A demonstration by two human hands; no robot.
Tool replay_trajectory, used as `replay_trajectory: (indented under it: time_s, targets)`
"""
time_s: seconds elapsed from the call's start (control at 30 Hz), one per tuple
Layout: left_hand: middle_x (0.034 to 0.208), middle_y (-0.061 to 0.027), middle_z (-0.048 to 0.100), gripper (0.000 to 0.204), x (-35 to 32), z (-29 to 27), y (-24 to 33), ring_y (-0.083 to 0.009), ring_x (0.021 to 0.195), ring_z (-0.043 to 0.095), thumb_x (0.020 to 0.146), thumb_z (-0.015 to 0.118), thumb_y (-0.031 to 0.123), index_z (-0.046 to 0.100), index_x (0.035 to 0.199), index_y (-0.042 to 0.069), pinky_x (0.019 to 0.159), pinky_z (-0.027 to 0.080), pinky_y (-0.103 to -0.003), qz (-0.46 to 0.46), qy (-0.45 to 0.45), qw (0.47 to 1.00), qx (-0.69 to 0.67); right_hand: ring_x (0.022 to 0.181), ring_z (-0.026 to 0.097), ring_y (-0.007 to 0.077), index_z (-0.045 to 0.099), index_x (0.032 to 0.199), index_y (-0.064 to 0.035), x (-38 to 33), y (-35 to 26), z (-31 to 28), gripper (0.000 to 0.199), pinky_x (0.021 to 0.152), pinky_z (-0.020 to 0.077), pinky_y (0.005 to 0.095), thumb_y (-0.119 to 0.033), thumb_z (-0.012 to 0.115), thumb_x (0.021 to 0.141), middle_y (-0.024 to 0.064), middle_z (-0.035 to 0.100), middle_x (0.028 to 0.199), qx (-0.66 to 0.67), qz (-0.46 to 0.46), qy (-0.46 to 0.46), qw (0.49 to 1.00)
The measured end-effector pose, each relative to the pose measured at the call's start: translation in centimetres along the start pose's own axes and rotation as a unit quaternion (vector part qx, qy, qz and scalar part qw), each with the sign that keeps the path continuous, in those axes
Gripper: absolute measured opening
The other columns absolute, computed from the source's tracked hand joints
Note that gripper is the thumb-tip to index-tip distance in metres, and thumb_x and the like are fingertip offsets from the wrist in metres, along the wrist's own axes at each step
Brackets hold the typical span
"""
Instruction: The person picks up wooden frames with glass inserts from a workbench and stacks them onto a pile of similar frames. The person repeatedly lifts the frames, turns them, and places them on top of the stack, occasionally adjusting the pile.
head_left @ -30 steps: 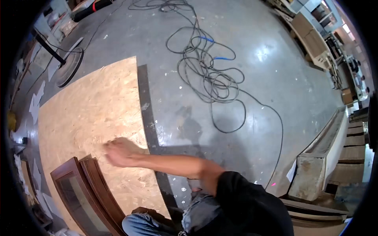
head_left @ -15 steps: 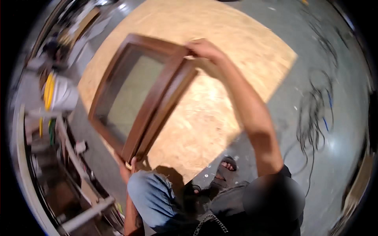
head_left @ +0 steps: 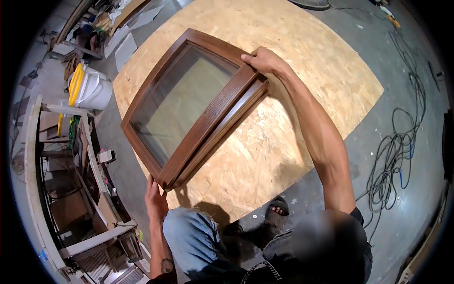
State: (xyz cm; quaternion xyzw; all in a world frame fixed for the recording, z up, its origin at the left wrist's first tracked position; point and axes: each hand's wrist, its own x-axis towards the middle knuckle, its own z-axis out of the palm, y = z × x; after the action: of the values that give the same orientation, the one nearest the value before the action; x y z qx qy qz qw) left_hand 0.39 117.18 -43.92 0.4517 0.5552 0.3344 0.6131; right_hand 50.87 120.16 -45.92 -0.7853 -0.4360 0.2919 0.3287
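A brown wood-framed window sash point(head_left: 208, 128) with a clear glass pane point(head_left: 182, 104) is tilted over a wood-chip board on the floor. At its far right corner, my right hand point(head_left: 265, 60) is closed round the frame, thumb on the upper face. My left hand point(head_left: 155, 201) grips the near lower corner, with fingers against its side and part of the hand hidden behind it. A grooved edge shows along the sash's side facing me. Through the glass the pale board is visible.
The wood-chip board point(head_left: 255, 175) lies on a grey floor. At left stand a white bucket with yellow lid point(head_left: 97, 90) and a pale frame rack point(head_left: 94, 241) holding scraps. Tangled black cable point(head_left: 385, 170) lies at right. My knee point(head_left: 189, 236) is close below the sash.
The sash has shifted slightly away from me relative to the board, both hands staying at its corners. My left hand shows more clearly beside the near corner. The view has also shifted.
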Motion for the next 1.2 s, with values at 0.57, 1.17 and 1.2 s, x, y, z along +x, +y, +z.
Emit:
replay_trajectory:
  time_s: [0.57,1.17,1.2]
  targets:
    - [0.127,-0.0149,0.049,0.090,4.8,-2.4,-3.4,-0.0290,0.114,0.047,0.080,0.043,0.074,0.040,0.130,-0.001,0.097,0.038,-0.040,-0.060,-0.013,0.984,-0.169,0.129,0.035,0.0348,0.042,0.132,0.0040,-4.3,3.0,0.8,0.093,0.107,0.0281,0.0462,-0.073,0.046,0.079,0.0251,0.037,0.137,0.581,0.039,-0.120,0.804]
    - [0.117,-0.0067,0.054,0.057,-0.6,-6.9,-5.0,-0.0217,0.105,0.053,0.088,0.053,0.050,0.047,0.127,0.008,0.091,0.042,-0.038,-0.138,0.075,0.966,-0.207,0.099,0.057,0.0193,0.055,0.117,-0.0031,-17.1,6.3,5.6,0.042,0.086,0.0457,0.0329,-0.034,0.057,0.088,0.0087,0.061,0.110,0.569,0.216,0.006,0.794]
    - [0.117,-0.0068,0.055,0.057,-1.7,-7.4,-5.5,-0.0213,0.105,0.053,0.089,0.054,0.049,0.048,0.127,0.008,0.091,0.042,-0.038,-0.153,0.089,0.963,-0.202,0.097,0.058,0.0200,0.055,0.116,-0.0025,-20.1,5.2,5.3,0.041,0.085,0.0464,0.0335,-0.033,0.056,0.089,0.0086,0.061,0.108,0.540,0.254,0.071,0.799]
